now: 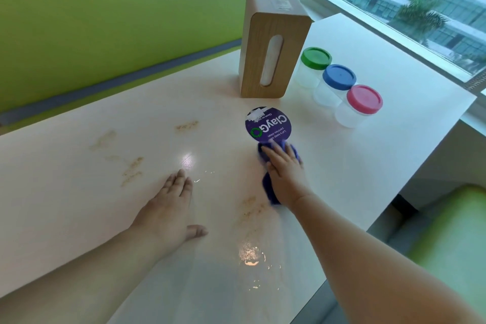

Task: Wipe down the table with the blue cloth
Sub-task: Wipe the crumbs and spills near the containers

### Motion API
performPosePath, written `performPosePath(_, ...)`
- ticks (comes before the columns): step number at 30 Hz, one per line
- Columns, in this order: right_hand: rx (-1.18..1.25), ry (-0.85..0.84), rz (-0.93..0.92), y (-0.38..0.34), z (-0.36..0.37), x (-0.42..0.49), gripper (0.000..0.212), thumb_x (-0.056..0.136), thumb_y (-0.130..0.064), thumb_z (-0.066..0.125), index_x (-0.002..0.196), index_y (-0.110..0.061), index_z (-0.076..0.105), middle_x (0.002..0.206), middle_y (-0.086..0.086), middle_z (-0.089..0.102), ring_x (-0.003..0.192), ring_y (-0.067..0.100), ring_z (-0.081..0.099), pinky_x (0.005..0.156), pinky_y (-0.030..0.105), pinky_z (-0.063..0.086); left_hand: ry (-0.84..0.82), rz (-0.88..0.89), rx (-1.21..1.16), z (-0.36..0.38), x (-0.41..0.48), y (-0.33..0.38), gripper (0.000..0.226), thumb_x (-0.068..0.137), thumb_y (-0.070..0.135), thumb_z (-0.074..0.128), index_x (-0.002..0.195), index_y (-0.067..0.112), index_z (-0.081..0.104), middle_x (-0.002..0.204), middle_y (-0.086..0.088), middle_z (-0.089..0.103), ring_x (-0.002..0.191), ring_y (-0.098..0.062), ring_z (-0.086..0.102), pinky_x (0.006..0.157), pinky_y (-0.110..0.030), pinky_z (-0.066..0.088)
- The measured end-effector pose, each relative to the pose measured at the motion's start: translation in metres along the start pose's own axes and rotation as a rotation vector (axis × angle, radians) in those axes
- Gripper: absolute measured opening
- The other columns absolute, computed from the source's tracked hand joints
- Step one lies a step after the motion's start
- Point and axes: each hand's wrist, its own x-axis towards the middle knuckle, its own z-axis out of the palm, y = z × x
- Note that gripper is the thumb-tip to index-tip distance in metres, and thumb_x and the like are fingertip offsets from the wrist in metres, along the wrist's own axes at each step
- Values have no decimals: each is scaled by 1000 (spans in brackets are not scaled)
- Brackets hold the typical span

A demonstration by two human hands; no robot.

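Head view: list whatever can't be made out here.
Blue cloth: mostly hidden under the right hand; its fold unseen.
Purple sticker: near edge covered by the cloth, small print blurred.
Wooden tissue box: top label too blurred to read.
Table: near edge cut off by the frame.

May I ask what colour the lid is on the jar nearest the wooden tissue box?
That lid is green; best in the head view.

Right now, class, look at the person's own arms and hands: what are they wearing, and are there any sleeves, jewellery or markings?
The left hand and right hand are bare: no gloves, rings, watch or bracelets show. The left forearm and right forearm are bare too, with no sleeve up to the picture's edge. No markings are visible.
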Motion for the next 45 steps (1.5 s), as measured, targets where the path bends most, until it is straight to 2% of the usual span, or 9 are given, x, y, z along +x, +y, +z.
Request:
performPosePath(4,-168,-51,-191,7,9,-13,39,100,-37,32,139,-38,39,151,-17,29,146,18,5,117,39,6,-11,-7,13,-3,0,3,113,74,73,51,148,11,-8,157,-7,-18,146,-17,-13,118,-27,3)
performPosePath(10,-249,-67,-43,-4,7,21,45,99,-45,23,144,-40,28,155,-15,19,146,18,-2,117,37,-2,-9,-1,38,-6,-1,5,111,75,73,47,148,10,-9,157,-9,-18,145,-19,-15,117,-26,-1)
performPosePath(16,-168,-77,-394,-3,5,2,38,98,-37,40,135,-35,47,147,-12,39,145,19,12,117,41,10,-3,-2,10,-5,-3,4,110,76,71,48,148,10,-9,157,-8,-19,145,-18,-15,117,-27,-2)
performPosePath(18,-157,-35,-363,6,0,1,35,98,-34,43,133,-34,50,144,-11,43,143,17,15,116,44,15,-4,-6,-2,-5,-2,4,110,76,71,48,148,11,-9,157,-8,-20,145,-19,-16,117,-27,-1)
performPosePath(24,-279,-115,-105,-26,15,44,45,100,-43,20,145,-40,23,156,-15,15,146,16,-4,117,40,-5,5,2,20,-3,-1,3,111,76,72,47,148,10,-10,156,-9,-19,145,-19,-16,115,-25,-5)
performPosePath(30,-254,-162,-367,-18,11,29,42,100,-37,30,142,-36,36,153,-12,28,146,16,5,116,34,-4,35,13,-9,-1,-3,1,110,75,72,47,148,11,-8,157,-8,-18,145,-18,-16,115,-24,-5)
performPosePath(37,-267,-158,-220,-31,14,45,44,101,-39,24,145,-40,24,156,-14,17,146,18,-1,116,39,-2,33,18,-17,-1,-2,0,111,74,73,48,149,12,-7,157,-7,-17,145,-18,-14,116,-25,-2)
performPosePath(42,-200,-208,-426,-5,5,13,40,99,-30,38,139,-34,42,150,-12,33,146,18,10,118,40,7,40,17,-8,0,-3,-1,111,73,74,47,148,12,-8,157,-7,-17,145,-17,-14,115,-24,-2)
performPosePath(45,-149,-77,-337,19,-5,-7,37,98,-26,45,135,-30,50,145,-8,42,144,21,20,117,40,15,54,19,-26,2,-2,-2,111,73,74,48,149,13,-6,158,-6,-16,145,-16,-13,115,-25,-2)
